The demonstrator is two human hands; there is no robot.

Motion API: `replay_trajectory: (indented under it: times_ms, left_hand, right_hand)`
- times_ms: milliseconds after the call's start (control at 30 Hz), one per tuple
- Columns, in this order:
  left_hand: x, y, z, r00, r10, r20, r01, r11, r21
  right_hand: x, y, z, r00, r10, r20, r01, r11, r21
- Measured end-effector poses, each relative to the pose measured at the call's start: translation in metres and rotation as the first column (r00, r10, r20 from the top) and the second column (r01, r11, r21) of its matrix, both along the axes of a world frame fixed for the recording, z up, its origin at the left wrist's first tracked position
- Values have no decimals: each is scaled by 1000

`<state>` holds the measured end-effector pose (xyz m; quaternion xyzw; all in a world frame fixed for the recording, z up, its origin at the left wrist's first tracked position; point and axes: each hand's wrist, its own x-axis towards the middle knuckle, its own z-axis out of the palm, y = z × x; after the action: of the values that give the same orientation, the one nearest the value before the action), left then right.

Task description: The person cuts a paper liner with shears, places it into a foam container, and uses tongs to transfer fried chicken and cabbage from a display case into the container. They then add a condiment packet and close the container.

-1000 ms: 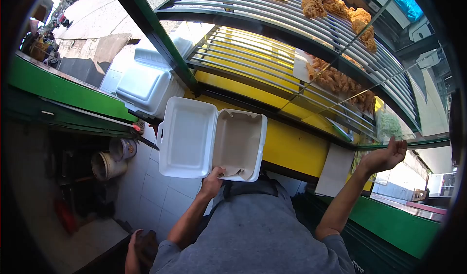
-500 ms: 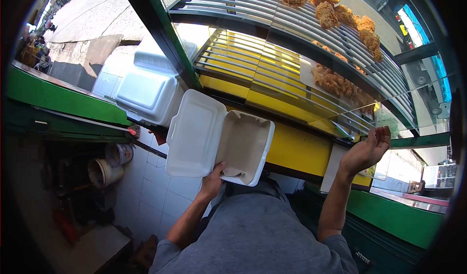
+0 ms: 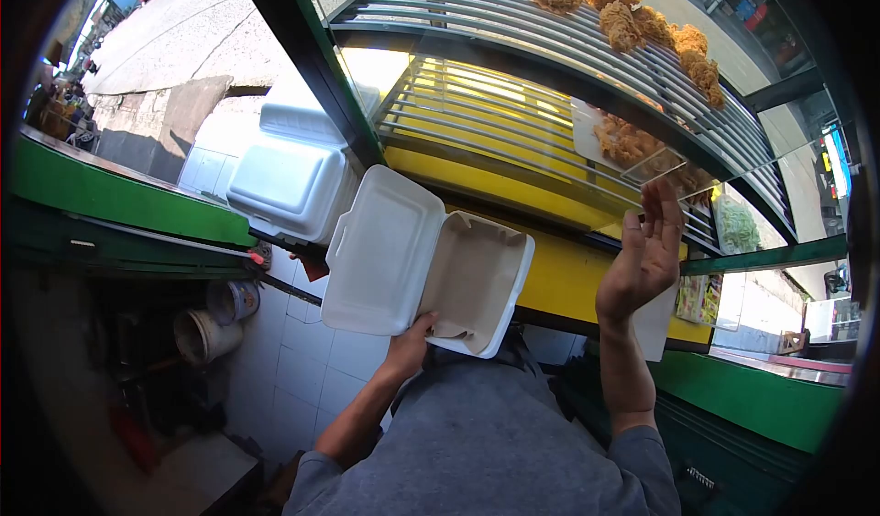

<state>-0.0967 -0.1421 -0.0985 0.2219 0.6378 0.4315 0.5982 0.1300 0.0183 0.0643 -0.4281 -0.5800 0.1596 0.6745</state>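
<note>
My left hand (image 3: 410,349) grips the near edge of a white foam takeaway box (image 3: 380,250), thumb over the rim. The box's lid is folded back to the left, and brown paper (image 3: 472,273) lines its base. Raised on the right, my right hand (image 3: 642,255) holds nothing; its fingers are stretched upward, with the tips right at the glass front of the display case (image 3: 513,172). Behind that glass, pieces of fried chicken (image 3: 623,30) lie on the upper wire rack, and more chicken (image 3: 628,140) sits on the lower one.
Closed foam boxes (image 3: 289,181) are stacked left of the case, beside a dark post (image 3: 307,67). A bag of shredded greens (image 3: 736,223) is at the right. Buckets (image 3: 206,337) stand low on the left. A green counter ledge (image 3: 119,191) runs along the left side.
My right hand has moved left and up along the glass front, its fingers straightening. The open foam box has shifted slightly right in view, still in my left hand.
</note>
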Motion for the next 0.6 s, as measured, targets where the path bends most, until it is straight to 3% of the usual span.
replay_trajectory:
  times_ms: [67, 133, 200, 267, 300, 333, 400, 467, 600]
  left_hand:
    - [0, 0, 12, 984, -49, -171, 65, 994, 93]
    - [-1, 3, 18, 986, -32, -161, 45, 996, 79]
    - [-4, 8, 23, 999, 43, 26, -41, 998, -48]
    - [-4, 10, 30, 1000, -10, -25, 9, 999, -34]
    - [-4, 11, 32, 998, -38, -48, 37, 999, -25]
    - [-5, 12, 31, 996, -71, -60, 71, 997, 4]
    - [-5, 10, 25, 987, -135, -84, 140, 988, 58]
    - [-7, 9, 2, 951, -204, -233, 233, 967, 101]
    - [2, 24, -8, 998, -30, -57, 32, 999, 33]
  right_hand:
    - [-3, 3, 0, 999, -9, -52, 10, 1000, 16]
    - [-8, 3, 1, 998, -23, -57, 25, 999, 32]
    - [-15, -2, 3, 998, -57, -19, 58, 997, 46]
    - [-23, -14, -9, 952, -61, 299, -23, 962, 270]
    - [-27, -21, -14, 853, 129, 506, -250, 952, 179]
    - [-33, -28, -20, 677, 304, 670, -443, 895, 42]
    - [-58, -40, -41, 303, 552, 777, -447, 802, -396]
    - [-75, -45, -75, 294, 539, 789, -294, 837, -462]
    - [-81, -44, -123, 237, 543, 806, -137, 839, -526]
